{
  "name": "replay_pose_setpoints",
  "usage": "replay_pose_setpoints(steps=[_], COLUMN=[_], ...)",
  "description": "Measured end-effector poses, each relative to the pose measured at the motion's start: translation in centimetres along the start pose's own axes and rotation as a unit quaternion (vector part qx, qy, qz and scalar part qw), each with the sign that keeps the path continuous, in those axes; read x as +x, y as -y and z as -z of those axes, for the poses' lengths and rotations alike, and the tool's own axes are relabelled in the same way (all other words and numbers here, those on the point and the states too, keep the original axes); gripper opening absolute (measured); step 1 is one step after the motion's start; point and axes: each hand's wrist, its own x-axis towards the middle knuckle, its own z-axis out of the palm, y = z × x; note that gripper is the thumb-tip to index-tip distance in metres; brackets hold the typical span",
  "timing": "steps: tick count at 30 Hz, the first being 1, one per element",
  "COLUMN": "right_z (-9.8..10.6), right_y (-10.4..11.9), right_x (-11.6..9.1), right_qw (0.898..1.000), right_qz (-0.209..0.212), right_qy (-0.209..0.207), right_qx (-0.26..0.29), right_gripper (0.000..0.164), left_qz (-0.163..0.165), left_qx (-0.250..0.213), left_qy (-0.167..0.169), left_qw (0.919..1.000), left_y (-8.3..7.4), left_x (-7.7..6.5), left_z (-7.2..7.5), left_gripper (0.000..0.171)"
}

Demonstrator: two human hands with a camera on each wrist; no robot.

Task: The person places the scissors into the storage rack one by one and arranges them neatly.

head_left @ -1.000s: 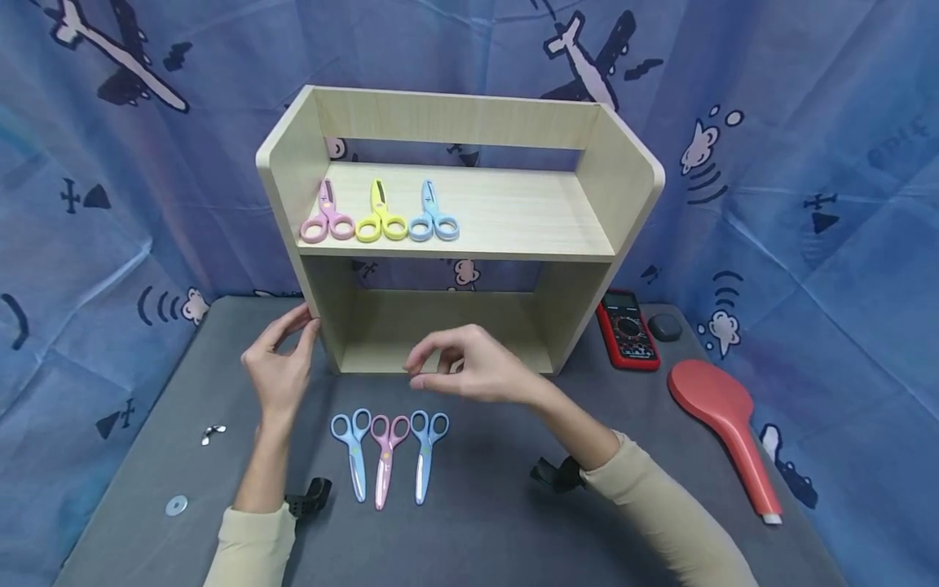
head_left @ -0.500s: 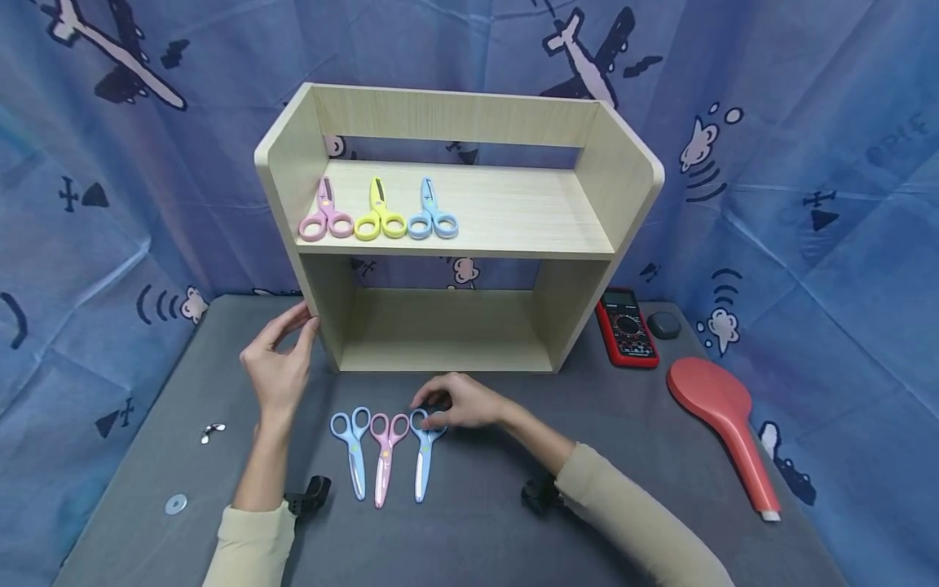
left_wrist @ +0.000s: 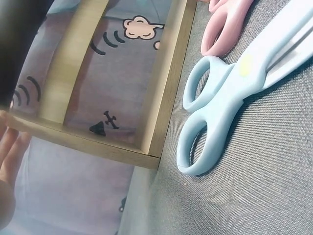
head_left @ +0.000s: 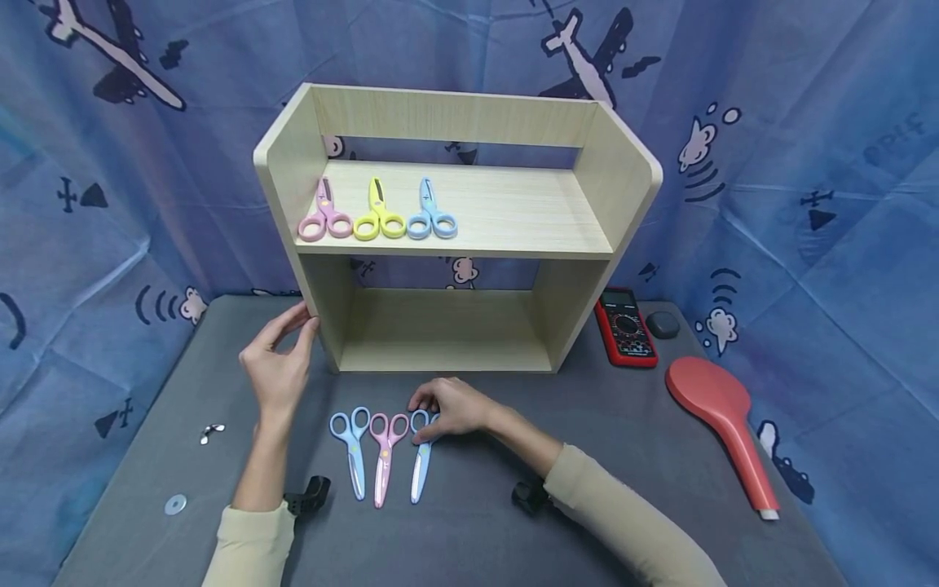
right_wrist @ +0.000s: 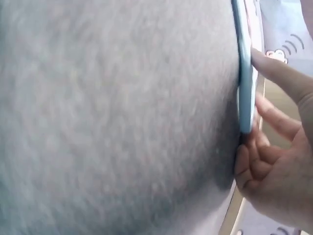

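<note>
My right hand [head_left: 458, 408] pinches the handle end of the rightmost blue scissors [head_left: 421, 473], its fingers covering part of one loop. In the right wrist view these scissors appear edge-on between thumb and fingers, low over the grey cloth. To their left lie pink scissors [head_left: 383, 473] and another pair of blue scissors [left_wrist: 215, 107], handles toward the shelf. My left hand [head_left: 279, 367] touches the left side panel of the wooden shelf [head_left: 455, 254] with fingertips and thumb. On the upper board rest pink scissors [head_left: 324, 216], yellow scissors [head_left: 377, 216] and light blue scissors [head_left: 430, 216].
Right of the shelf lie a red multimeter [head_left: 626, 328], a black mouse-like object [head_left: 663, 325] and a red paddle-shaped object [head_left: 722, 424]. On the left are a small shiny metal piece [head_left: 211, 433] and a pale disc [head_left: 175, 505]. A patterned blue curtain [head_left: 792, 163] hangs behind.
My right hand has come down from in front of the lower compartment to the rightmost blue scissors and taken hold of them; they have turned slightly. My left hand has stayed at the panel.
</note>
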Motion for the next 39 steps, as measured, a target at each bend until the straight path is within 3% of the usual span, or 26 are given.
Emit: replay_pose_setpoints(steps=[7,14,23,29,35,39], right_z=[-0.3,-0.1,1.3,2.9,5.1,6.5], right_y=[1.0,1.5,0.2,-1.1,-1.1,-0.5], right_x=[-0.2,-0.3,-1.0,-2.2,-4.1,-5.3], right_qw=[0.998,0.997,0.996,0.982,0.973,0.968], right_qz=[-0.038,-0.068,-0.058,-0.033,0.018,0.012], right_qy=[-0.03,-0.022,0.034,0.104,0.162,0.165], right_qx=[-0.035,-0.042,0.057,0.153,0.164,0.189], right_gripper=[0.039,0.037,0.023,0.019,0.011,0.016], left_qz=[0.0,-0.001,0.001,0.006,0.007,0.006], left_qx=[-0.002,-0.005,-0.009,-0.009,-0.006,-0.007], left_qy=[-0.004,-0.006,-0.006,-0.004,-0.001,-0.001], left_qw=[1.0,1.0,0.9999,0.9999,1.0,1.0], left_y=[0.1,0.3,0.4,0.3,0.3,0.4], left_x=[0.0,0.0,0.0,-0.1,-0.1,0.0], left_z=[-0.1,-0.2,-0.2,-0.1,0.0,0.0], left_gripper=[0.026,0.026,0.026,0.026,0.027,0.027])
